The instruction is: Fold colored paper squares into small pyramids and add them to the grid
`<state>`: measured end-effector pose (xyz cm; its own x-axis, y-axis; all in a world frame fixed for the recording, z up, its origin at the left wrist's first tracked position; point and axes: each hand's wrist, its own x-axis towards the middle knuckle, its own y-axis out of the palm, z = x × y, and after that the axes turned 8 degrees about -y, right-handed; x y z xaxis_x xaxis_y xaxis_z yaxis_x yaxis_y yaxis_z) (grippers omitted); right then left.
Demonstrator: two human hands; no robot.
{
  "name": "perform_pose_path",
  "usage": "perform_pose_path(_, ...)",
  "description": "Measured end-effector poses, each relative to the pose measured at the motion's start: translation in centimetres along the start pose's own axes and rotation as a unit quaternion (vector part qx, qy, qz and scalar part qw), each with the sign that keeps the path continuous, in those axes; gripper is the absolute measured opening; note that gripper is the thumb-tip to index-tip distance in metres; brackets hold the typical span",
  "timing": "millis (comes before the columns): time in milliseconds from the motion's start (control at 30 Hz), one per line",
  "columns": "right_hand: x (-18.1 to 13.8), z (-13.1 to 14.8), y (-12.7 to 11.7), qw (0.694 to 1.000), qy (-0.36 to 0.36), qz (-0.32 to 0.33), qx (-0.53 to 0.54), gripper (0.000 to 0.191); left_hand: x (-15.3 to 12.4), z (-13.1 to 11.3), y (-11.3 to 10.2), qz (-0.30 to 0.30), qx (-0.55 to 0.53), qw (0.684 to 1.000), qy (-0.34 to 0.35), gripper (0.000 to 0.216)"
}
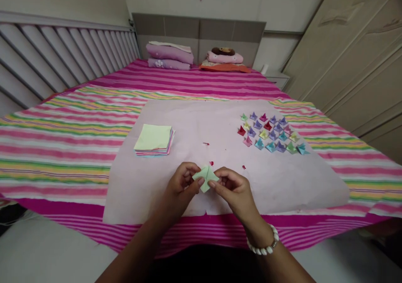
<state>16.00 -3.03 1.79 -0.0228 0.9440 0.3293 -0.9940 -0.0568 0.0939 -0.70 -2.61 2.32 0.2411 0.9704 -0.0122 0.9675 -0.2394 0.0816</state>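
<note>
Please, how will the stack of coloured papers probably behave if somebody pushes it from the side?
The stack of coloured papers would probably slip out of line, since its sheets sit unevenly at the edges. It seems unlikely to roll or tip, being low and broad.

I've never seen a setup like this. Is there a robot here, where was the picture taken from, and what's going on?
No robot: just a person's bare hands, seen by a camera worn on their head, looking forward and down. The left hand and right hand pinch a folded green paper between them. On the large pale sheet over a bed lie a stack of paper squares at left, small folded shapes at right, and tiny red scraps.
</note>
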Motion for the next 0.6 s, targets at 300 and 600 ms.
perform_pose_path(300, 0.27, 0.4, -0.16, 0.995, 0.084, 0.005, 0.06, 0.017, -0.03, -0.37, -0.38, 0.057, -0.018, 0.998, -0.026, 0.012)
perform_pose_path(600, 0.3, -0.14, -0.31, 0.991, 0.073, 0.043, 0.1, 0.014, 0.21, -0.79, -0.9, 0.053, -0.016, 0.996, -0.073, 0.012)
